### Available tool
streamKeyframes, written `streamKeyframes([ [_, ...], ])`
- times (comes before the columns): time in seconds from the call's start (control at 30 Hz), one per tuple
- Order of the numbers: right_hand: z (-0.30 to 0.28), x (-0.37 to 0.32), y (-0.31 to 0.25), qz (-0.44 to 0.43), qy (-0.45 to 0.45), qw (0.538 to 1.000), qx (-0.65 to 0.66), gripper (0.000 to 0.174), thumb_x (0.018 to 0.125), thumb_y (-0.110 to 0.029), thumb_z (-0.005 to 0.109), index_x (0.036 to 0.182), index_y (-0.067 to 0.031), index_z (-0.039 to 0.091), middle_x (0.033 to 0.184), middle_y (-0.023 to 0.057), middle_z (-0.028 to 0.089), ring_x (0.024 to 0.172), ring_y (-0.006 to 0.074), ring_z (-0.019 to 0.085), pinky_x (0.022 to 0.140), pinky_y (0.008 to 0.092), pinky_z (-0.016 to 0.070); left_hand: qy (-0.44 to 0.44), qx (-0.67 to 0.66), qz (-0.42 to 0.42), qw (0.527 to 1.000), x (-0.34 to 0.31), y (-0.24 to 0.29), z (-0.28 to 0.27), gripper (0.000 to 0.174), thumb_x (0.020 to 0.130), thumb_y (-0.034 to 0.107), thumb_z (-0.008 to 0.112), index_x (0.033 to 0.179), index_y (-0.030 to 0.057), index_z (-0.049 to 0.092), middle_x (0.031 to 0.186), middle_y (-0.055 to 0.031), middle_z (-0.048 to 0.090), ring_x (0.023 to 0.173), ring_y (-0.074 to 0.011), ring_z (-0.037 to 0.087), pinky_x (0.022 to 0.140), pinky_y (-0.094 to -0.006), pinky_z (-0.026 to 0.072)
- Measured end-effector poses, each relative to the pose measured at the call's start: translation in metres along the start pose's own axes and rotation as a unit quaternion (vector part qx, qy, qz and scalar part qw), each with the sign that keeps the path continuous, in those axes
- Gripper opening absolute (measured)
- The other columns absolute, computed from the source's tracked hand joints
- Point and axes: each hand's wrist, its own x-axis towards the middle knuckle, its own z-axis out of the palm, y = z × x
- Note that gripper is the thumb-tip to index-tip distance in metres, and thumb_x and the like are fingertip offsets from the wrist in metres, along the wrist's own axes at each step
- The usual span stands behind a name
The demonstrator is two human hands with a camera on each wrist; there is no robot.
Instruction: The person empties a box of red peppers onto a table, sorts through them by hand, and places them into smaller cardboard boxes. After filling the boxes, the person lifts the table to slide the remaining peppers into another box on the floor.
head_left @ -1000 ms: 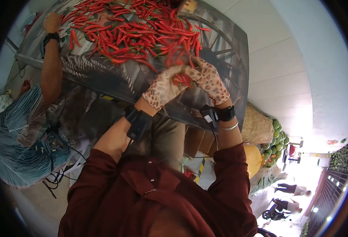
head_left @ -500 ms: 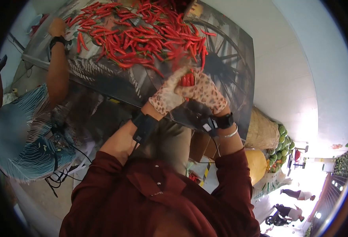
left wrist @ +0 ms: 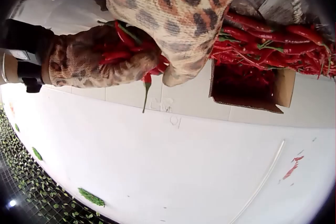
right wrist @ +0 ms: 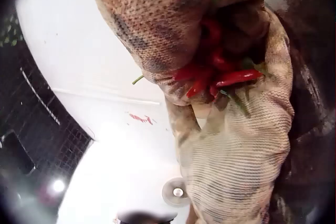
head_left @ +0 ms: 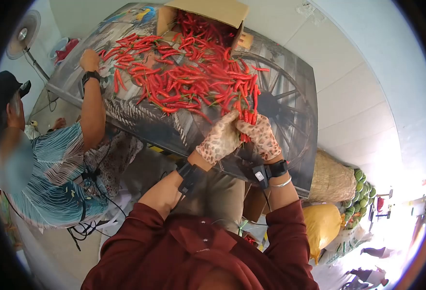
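Note:
Patterned gloves cover both hands, which meet low over the table's near edge. The right hand (head_left: 262, 138) grips a small bunch of red chillies (head_left: 247, 117), their tips pointing away. Against its inner side, the left hand (head_left: 222, 138) has fingers and thumb curled on the same bunch. In the left wrist view, chillies (left wrist: 116, 56) show inside the right hand (left wrist: 84, 62), with the left hand (left wrist: 170, 19) over them. The right wrist view shows chillies (right wrist: 239, 77) between the left hand (right wrist: 231, 155) and the right hand (right wrist: 152, 19); some fingertips are hidden.
Loose chillies (head_left: 174, 82) spread over the patterned table (head_left: 297, 140) beyond the hands. An open cardboard box (head_left: 213, 10) of chillies lies at the far side. Another person's arm (head_left: 93, 116) rests at the left; a yellow sack (head_left: 322, 226) stands right.
The view has shifted, bringing the box and the other person's head into sight. The bunch, earlier tucked between the gloves, now points outward from them toward the pile.

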Motion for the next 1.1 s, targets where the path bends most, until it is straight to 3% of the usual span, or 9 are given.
streamKeyframes([
  [0.1,-0.008,-0.008,0.007,0.02,0.042,0.994,0.095,0.026,0.082,-0.016,0.071,0.101,0.0004,0.065,0.087,0.0004,0.066,0.076,0.0089,0.059,0.068,0.0261,0.0482,-0.022,-0.017,-0.008,1.0,0.003,-0.001,-0.004,0.033,0.097,0.029,0.051,0.124,0.0118,0.055,0.119,-0.0066,0.06,0.109,-0.023,0.057,0.097,-0.0429,0.0458],
  [0.2,-0.011,-0.022,0.021,0.022,0.091,0.974,0.208,0.021,0.085,-0.016,0.068,0.101,-0.0029,0.065,0.085,-0.001,0.062,0.075,0.0082,0.056,0.067,0.0248,0.0457,0.127,0.061,-0.017,0.99,-0.004,0.0,0.01,0.035,0.095,0.031,0.052,0.124,0.0114,0.056,0.119,-0.0074,0.06,0.115,-0.0232,0.054,0.102,-0.0468,0.0412],
  [0.37,-0.03,-0.084,0.038,0.046,0.191,0.961,0.196,0.022,0.083,-0.022,0.068,0.097,-0.0044,0.065,0.083,-0.0004,0.061,0.074,0.0093,0.055,0.063,0.0262,0.0448,0.028,-0.022,-0.029,0.999,-0.006,-0.001,0.005,0.034,0.092,0.023,0.057,0.122,0.007,0.056,0.118,-0.0113,0.061,0.119,-0.0269,0.052,0.105,-0.0475,0.0399],
  [0.53,-0.049,-0.173,0.051,0.008,0.29,0.898,0.33,0.027,0.081,-0.023,0.069,0.1,-0.0036,0.064,0.088,0.0008,0.063,0.076,0.0112,0.058,0.066,0.0258,0.0456,0.117,0.038,0.005,0.992,-0.004,0.0,0.014,0.038,0.096,0.022,0.049,0.126,0.0001,0.05,0.131,-0.0163,0.052,0.125,-0.0309,0.047,0.11,-0.0527,0.0338],
  [0.57,-0.059,-0.195,0.062,0.041,0.324,0.907,0.267,0.043,0.08,-0.027,0.07,0.114,-0.0048,0.056,0.091,0.0034,0.061,0.067,0.0095,0.057,0.05,0.0204,0.0434,0.12,0.07,0.014,0.99,-0.002,0.001,0.013,0.039,0.096,0.023,0.047,0.128,-0.0009,0.048,0.134,-0.0168,0.049,0.127,-0.0315,0.046,0.111,-0.0527,0.0325],
  [0.77,-0.083,-0.299,0.104,0.007,0.506,0.812,0.291,0.032,0.084,-0.025,0.068,0.108,-0.0052,0.059,0.088,0.0018,0.061,0.061,0.0088,0.055,0.05,0.021,0.0429,0.145,0.137,0.034,0.979,0.002,0.003,0.013,0.046,0.101,0.029,0.034,0.137,0.0014,0.042,0.142,-0.0164,0.043,0.135,-0.0317,0.036,0.115,-0.0526,0.0253],
  [0.8,-0.087,-0.317,0.116,0.046,0.513,0.81,0.28,0.031,0.083,-0.024,0.069,0.106,-0.0049,0.06,0.087,0.0016,0.061,0.063,0.0079,0.055,0.051,0.0204,0.0415,-0.04,0.034,-0.064,0.997,0.005,0.022,-0.021,0.046,0.102,0.029,0.034,0.138,0.0027,0.039,0.145,-0.0152,0.039,0.137,-0.0311,0.033,0.115,-0.0542,0.0246],
  [1.03,-0.069,-0.371,0.221,0.265,0.588,0.732,0.218,0.017,0.079,-0.021,0.073,0.085,-0.0081,0.065,0.067,-0.0018,0.06,0.049,0.0073,0.049,0.044,0.0223,0.0363,-0.015,0.061,-0.045,0.997,0.004,0.026,-0.02,0.045,0.101,0.026,0.036,0.139,0.0007,0.037,0.145,-0.0166,0.038,0.138,-0.0335,0.031,0.114,-0.056,0.0237],
  [1.1,-0.062,-0.374,0.25,0.316,0.582,0.727,0.183,0.017,0.078,-0.022,0.073,0.084,-0.0075,0.065,0.068,-0.0004,0.062,0.049,0.0089,0.051,0.045,0.0248,0.0372,-0.067,0.046,-0.079,0.994,0.005,0.026,-0.021,0.046,0.101,0.026,0.036,0.14,0.0008,0.035,0.146,-0.0175,0.037,0.138,-0.0343,0.029,0.115,-0.0554,0.0229],
])
